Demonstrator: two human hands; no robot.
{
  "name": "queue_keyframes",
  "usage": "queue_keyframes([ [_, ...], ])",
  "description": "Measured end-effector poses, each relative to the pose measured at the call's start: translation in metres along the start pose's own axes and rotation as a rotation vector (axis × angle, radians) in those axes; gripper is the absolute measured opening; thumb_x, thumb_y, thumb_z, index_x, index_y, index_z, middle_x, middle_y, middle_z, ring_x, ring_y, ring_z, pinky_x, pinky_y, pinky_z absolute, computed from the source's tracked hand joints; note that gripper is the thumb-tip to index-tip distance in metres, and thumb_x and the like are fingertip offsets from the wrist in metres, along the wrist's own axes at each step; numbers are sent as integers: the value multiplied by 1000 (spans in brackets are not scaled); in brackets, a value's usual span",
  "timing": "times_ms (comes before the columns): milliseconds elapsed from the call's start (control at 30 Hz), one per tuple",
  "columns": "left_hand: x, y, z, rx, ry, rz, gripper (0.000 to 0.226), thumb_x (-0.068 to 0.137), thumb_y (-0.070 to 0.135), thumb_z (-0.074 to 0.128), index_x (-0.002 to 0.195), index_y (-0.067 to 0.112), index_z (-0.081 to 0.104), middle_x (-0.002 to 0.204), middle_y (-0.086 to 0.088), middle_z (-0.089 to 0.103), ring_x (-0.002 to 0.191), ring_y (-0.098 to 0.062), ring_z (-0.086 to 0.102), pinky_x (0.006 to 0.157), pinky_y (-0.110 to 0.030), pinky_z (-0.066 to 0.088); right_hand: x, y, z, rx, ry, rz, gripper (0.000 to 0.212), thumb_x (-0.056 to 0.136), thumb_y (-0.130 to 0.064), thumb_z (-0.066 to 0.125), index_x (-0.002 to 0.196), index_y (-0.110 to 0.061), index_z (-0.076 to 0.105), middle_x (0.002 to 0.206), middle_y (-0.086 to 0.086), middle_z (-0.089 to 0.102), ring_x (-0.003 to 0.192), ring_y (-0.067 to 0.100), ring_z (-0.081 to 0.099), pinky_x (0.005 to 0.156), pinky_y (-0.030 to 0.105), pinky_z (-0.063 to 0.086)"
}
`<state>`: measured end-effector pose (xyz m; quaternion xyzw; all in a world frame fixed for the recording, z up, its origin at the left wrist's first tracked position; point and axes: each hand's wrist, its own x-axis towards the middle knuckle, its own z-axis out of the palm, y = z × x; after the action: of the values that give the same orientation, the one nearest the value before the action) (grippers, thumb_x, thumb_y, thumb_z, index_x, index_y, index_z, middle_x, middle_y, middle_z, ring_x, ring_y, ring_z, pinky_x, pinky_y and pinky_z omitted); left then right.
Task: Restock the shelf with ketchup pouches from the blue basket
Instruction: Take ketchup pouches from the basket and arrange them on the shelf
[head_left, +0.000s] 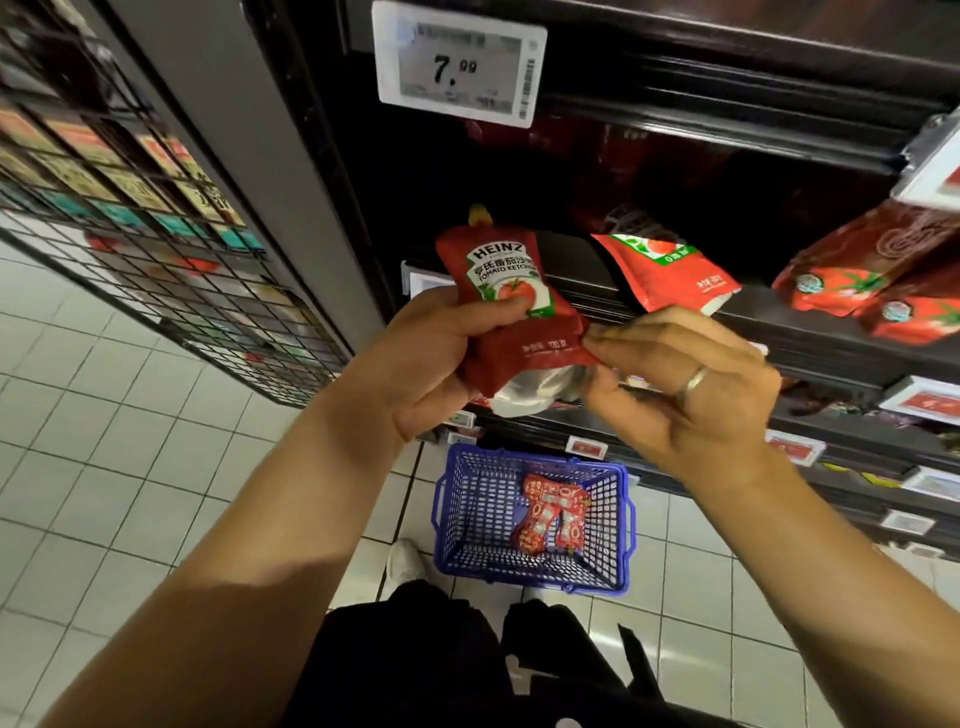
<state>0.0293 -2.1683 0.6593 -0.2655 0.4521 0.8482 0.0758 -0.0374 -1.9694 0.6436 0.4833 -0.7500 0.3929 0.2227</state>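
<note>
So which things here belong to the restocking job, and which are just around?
Job: Heinz ketchup pouch, gripped by left hand and pinched by right hand; blue basket with red pouches; shelf.
Around: price tag, wire rack, other tomato pouches.

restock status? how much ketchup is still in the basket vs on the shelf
Done: red pouches already lie on the shelf, though which came from the basket can't be told. In hand: the left hand grips a Heinz pouch while the right hand pinches its bottom corner, just in front of the shelf edge. Left: the blue basket on the floor holds a few small red packets.
</note>
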Motion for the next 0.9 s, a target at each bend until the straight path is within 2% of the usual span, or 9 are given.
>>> queue_keyframes([
  [133,5,-2,-11,25,-55,52,54,83,12,67,135,5,55,124,-17,70,114,-32,69,91,-46,59,-6,10,-5,26,-164,-7,17,83,-10,81,94,2,77,91,12,75,86,30,69,84,35,53],
  [233,10,8,-23,121,-21,132,49,80,17,72,127,17,62,114,-8,75,104,-25,73,76,-37,62,8,29,-20,131,-186,334,26,85,-32,77,100,-11,75,102,3,71,99,13,65,91,23,48],
  [300,16,14,-25,229,26,167,42,76,28,78,117,26,67,105,-2,78,95,-21,76,67,-31,61,28,55,-26,-71,-147,633,43,85,-49,69,113,-18,70,111,3,69,106,13,64,92,15,44],
  [400,32,21,-22,433,60,227,38,73,43,82,107,33,68,99,5,78,88,-14,76,62,-24,59,57,95,-19,-441,-597,1072,92,77,-83,53,139,-14,53,140,19,55,127,37,53,100,35,42],
  [467,45,27,-21,528,33,260,34,77,43,82,107,35,69,102,7,78,91,-11,76,64,-21,59,72,111,-9,-397,-802,1225,107,68,-93,49,134,-9,55,138,19,56,121,35,57,91,36,43],
  [533,56,33,-24,533,-33,261,36,80,38,81,113,31,69,108,3,77,99,-15,75,72,-25,60,80,118,-4,-276,-829,1268,90,63,-89,60,109,-12,68,104,11,72,82,24,75,68,26,45],
  [633,68,43,-32,523,-63,287,40,82,33,78,119,25,65,112,0,76,105,-19,73,79,-30,60,85,118,2,-272,-875,1215,67,60,-78,73,85,-17,65,74,6,71,42,16,67,44,20,42],
  [800,77,52,-34,572,-50,351,42,80,30,82,118,20,67,111,-2,76,103,-19,73,76,-27,60,69,111,5,-128,-619,1228,53,58,-54,86,86,-16,63,84,7,68,59,25,71,40,29,53],
  [900,78,56,-36,638,-47,395,41,70,36,87,106,23,73,109,-2,77,103,-20,74,83,-34,60,58,110,-2,-24,-480,1178,45,62,-48,88,86,-20,63,89,3,72,76,23,72,68,37,62],
])
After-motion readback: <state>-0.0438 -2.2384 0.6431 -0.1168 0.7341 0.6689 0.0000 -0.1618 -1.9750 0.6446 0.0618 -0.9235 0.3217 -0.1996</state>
